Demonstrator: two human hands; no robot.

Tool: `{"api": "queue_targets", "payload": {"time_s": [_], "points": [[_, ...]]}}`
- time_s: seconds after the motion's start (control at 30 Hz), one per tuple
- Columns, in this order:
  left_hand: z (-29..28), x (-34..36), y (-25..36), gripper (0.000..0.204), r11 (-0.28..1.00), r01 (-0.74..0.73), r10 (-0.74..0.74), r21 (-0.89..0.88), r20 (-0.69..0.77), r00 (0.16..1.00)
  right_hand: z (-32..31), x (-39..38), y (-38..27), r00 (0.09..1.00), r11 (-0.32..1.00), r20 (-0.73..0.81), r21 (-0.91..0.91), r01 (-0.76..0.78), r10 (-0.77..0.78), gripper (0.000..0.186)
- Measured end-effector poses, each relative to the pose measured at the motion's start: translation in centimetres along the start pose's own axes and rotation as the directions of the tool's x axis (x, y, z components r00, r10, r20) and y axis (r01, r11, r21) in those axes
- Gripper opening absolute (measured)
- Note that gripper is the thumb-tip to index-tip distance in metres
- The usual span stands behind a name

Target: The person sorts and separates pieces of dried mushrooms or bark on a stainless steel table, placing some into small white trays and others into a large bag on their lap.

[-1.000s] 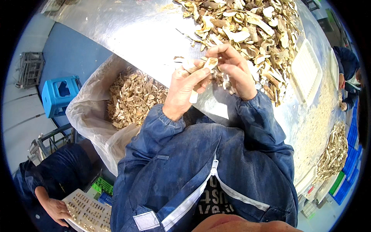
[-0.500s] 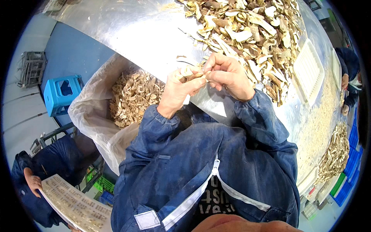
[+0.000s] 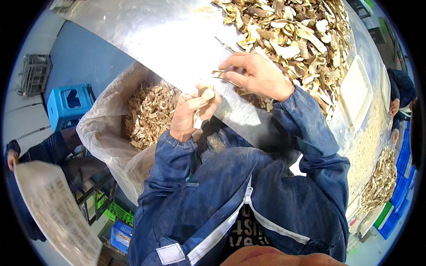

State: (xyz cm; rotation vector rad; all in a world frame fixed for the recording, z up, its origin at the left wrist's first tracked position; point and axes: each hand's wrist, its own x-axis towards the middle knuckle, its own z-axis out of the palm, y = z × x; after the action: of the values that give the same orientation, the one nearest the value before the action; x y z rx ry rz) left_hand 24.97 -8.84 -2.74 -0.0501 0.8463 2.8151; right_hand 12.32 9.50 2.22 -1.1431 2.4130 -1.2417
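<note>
My left hand (image 3: 195, 111) is closed round a pale piece of dried mushroom (image 3: 207, 93), above the near edge of the metal table (image 3: 155, 44). A white strip (image 3: 197, 120) shows below its fingers; what it is I cannot make out. My right hand (image 3: 262, 77) reaches over the table, thumb and forefinger pinching the end of a thin, dark-edged mushroom slice (image 3: 217, 74). Beyond it lies a large heap of dried mushroom slices (image 3: 293, 44), brown and cream. To the left, a bag-lined container (image 3: 102, 119) holds smaller mushroom pieces (image 3: 153, 113).
A white plastic tray (image 3: 357, 91) lies right of the heap, beside pale crumbs (image 3: 355, 164) and another mushroom pile (image 3: 379, 181). A blue stool (image 3: 69, 104) stands at left. Lower left, a person carries a pale tray (image 3: 57, 208); another person's hands (image 3: 395, 106) show far right.
My hands have parted: the left drew back toward the bag with a pale piece, the right moved onto the slice on the table. The person at lower left has swung the tray leftward.
</note>
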Motion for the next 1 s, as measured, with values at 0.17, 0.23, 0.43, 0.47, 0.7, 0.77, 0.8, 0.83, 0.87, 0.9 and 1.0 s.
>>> {"api": "queue_targets", "payload": {"time_s": [0.17,0.23,0.43,0.47,0.7,0.77,0.8,0.83,0.87,0.9,1.0], "points": [[-0.1,-0.2,-0.4,0.023,0.978,0.029,-0.04,-0.207,-0.052,0.998,-2.0,3.9,2.7,0.975,0.625,-0.127,-0.78,0.017,-0.184,0.017],[-0.1,-0.1,-1.3,0.021,0.949,0.039,-0.069,-0.313,-0.085,0.994,-1.8,4.3,3.5,0.991,0.571,-0.063,-0.821,0.016,-0.118,0.016],[0.3,0.2,-1.9,0.02,0.93,0.088,-0.094,-0.358,0.0,0.996,-2.2,2.8,5.2,0.972,0.795,-0.153,-0.605,0.05,-0.178,0.013],[0.4,0.2,-1.9,0.021,0.933,0.084,-0.092,-0.349,-0.005,0.996,-2.5,2.4,5.3,0.966,0.839,-0.183,-0.542,0.055,-0.182,0.012],[3.2,2.4,-2.0,0.029,0.986,0.082,-0.108,-0.146,-0.174,0.979,-4.9,-0.9,3.0,0.95,0.852,-0.164,0.502,-0.151,0.265,0.004],[3.8,4.0,-2.0,0.031,0.995,0.082,-0.09,-0.053,-0.185,0.979,-5.6,-1.7,2.4,0.944,0.765,-0.112,0.618,-0.179,0.311,0.009],[4.6,4.8,-2.0,0.03,0.996,0.081,-0.089,-0.046,-0.207,0.974,-6.0,-2.3,2.2,0.94,0.757,-0.101,0.623,-0.195,0.326,0.011],[5.2,5.5,-2.0,0.029,0.996,0.08,-0.085,-0.034,-0.208,0.974,-6.3,-2.8,1.8,0.936,0.749,-0.091,0.628,-0.211,0.34,0.012],[5.7,6.2,-2.1,0.028,0.996,0.081,-0.084,-0.022,-0.206,0.975,-6.0,-3.1,2.6,0.926,0.78,-0.143,0.592,-0.202,0.348,0.014],[6.1,6.6,-2.3,0.028,0.996,0.084,-0.084,-0.01,-0.205,0.975,-6.2,-3.5,3.0,0.922,0.715,-0.081,0.658,-0.236,0.378,0.014],[6.3,7.2,-2.5,0.027,0.992,0.087,-0.066,0.09,-0.22,0.973,-5.7,-4.2,3.8,0.902,0.629,-0.094,0.746,-0.216,0.421,0.013]]}}
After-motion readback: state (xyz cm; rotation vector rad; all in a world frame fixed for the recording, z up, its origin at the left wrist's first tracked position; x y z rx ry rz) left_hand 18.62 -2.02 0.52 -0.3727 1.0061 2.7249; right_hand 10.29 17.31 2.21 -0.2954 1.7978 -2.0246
